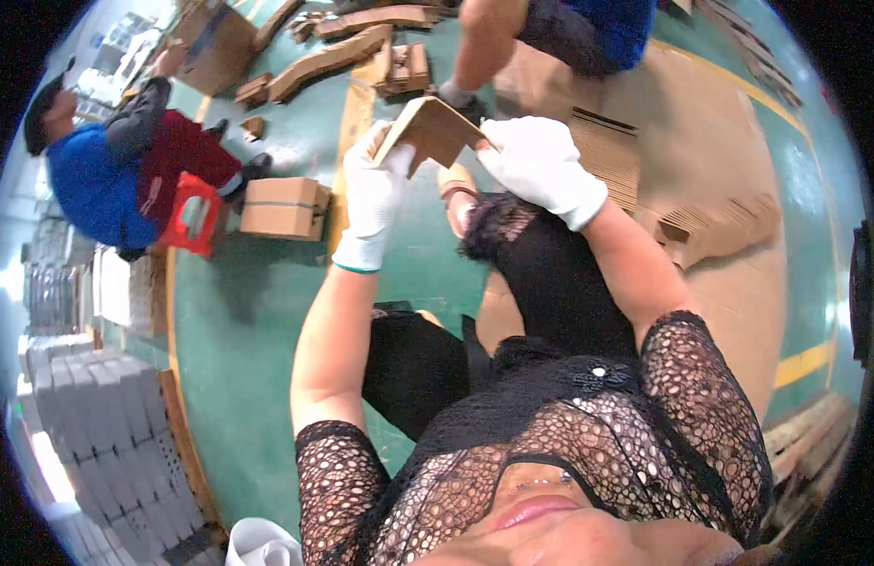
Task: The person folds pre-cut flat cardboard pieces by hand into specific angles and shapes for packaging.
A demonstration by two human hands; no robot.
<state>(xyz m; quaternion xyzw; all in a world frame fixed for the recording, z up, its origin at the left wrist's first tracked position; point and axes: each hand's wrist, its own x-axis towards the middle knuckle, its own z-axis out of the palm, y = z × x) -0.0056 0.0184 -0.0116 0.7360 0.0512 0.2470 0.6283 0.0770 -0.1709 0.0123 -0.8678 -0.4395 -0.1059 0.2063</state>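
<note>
Both my hands wear white knitted gloves and are raised in front of me. Between them is a folded piece of brown cardboard (435, 132), bent along a crease into an angled shape. Its left side is gripped by my left hand (376, 184), with the fingers partly behind the board. On the opposite edge, my right hand (543, 168) pinches the cardboard near its lower right corner. Beyond my right hand lies a stack of cardboard pieces (607, 165), seen edge-on.
A person in blue (102, 179) sits on a red stool (190, 217) at left, near a strapped carton (281, 208). Another person's arm (489, 42) reaches in at the top. Cardboard bundles (333, 61) lie on the green floor; a large cardboard sheet (729, 311) spreads right. Grey stacks (107, 424) stand lower left.
</note>
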